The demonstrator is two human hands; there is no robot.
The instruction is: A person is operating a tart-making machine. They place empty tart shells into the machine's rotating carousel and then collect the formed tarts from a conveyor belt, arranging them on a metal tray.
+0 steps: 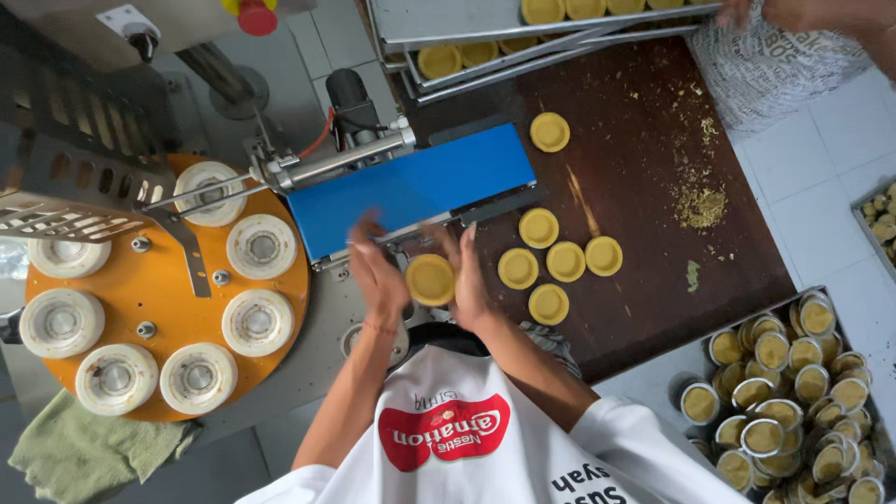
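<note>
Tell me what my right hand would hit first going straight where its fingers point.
Probably the blue conveyor belt, just beyond the right hand; whether it would pass above the belt is unclear. It and the left hand hold a round yellow disc between them.

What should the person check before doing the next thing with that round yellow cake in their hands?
1. Cake held between both hands: ok, left hand and right hand cup it.
2. Cake whole: ok, no crack seen.
3. Blue belt bare: ok.
4. Room beside the loose cakes on the brown table: ok.
5. White moulds on the orange wheel empty: ok.
6. Wheel stopped: cannot tell.
</note>
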